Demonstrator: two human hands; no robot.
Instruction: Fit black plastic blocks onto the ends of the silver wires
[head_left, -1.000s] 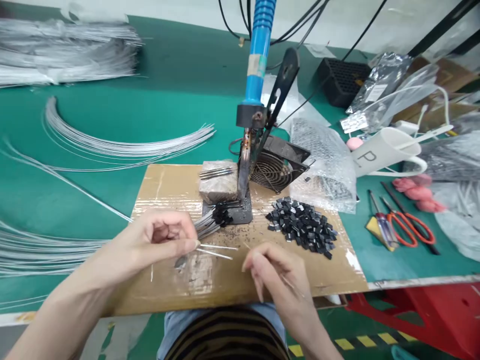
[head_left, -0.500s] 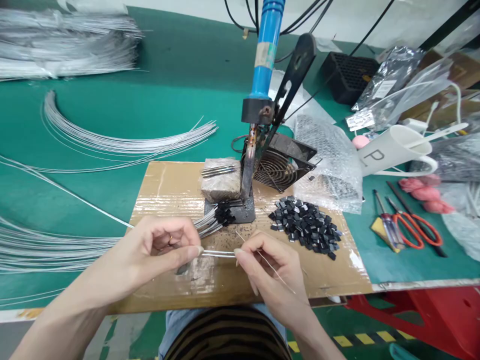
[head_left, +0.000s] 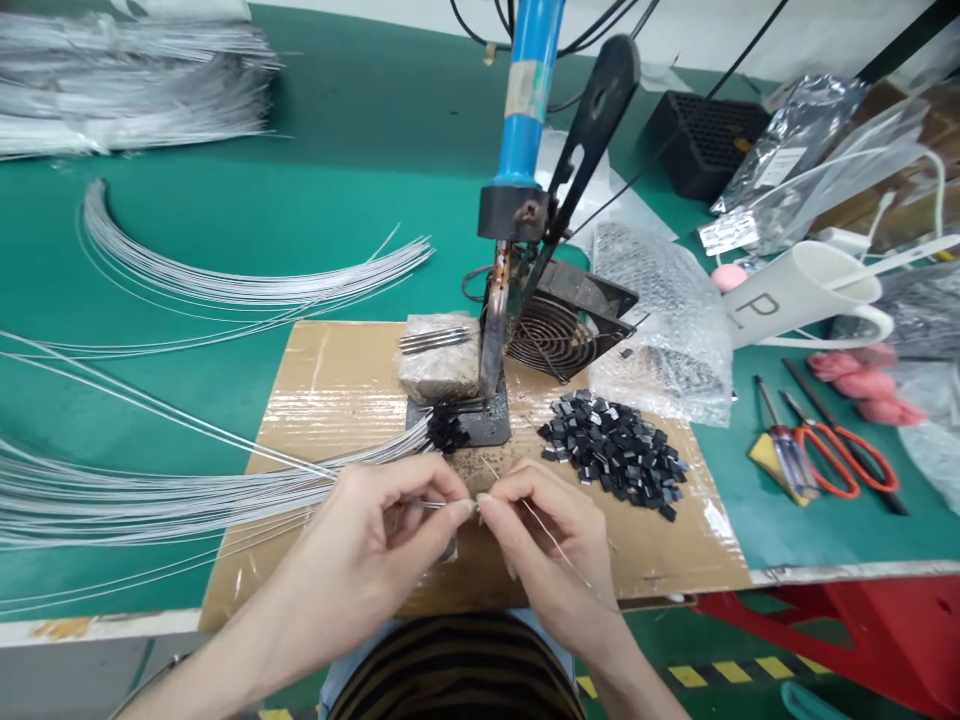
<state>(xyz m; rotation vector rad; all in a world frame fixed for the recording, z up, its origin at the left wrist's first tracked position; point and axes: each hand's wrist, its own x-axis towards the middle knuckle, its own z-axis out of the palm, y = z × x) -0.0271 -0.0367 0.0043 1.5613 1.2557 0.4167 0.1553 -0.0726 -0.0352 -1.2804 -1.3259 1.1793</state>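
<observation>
Head view: left hand (head_left: pixel 409 515) pinched shut on pale wires (head_left: pixel 292 460) above the cardboard (head_left: pixel 675 560); right hand (head_left: pixel 551 520) closed, thin strand (head_left: pixel 556 547) held across its fingers, fingertips near left's. Whether they grip the wire ends too, I can't tell.

One big dark letter P on the side of the white mug (head_left: pixel 802 300), near the right edge of the frame, tipped at a slant. Above that, in the upper right, a white label (head_left: pixel 780 167) on the shiny silver bag (head_left: pixel 814 120), with words too tiny to read. Just below, another label (head_left: pixel 729 231) on the clear plastic bag (head_left: pixel 840 180), too blurry to read.
</observation>
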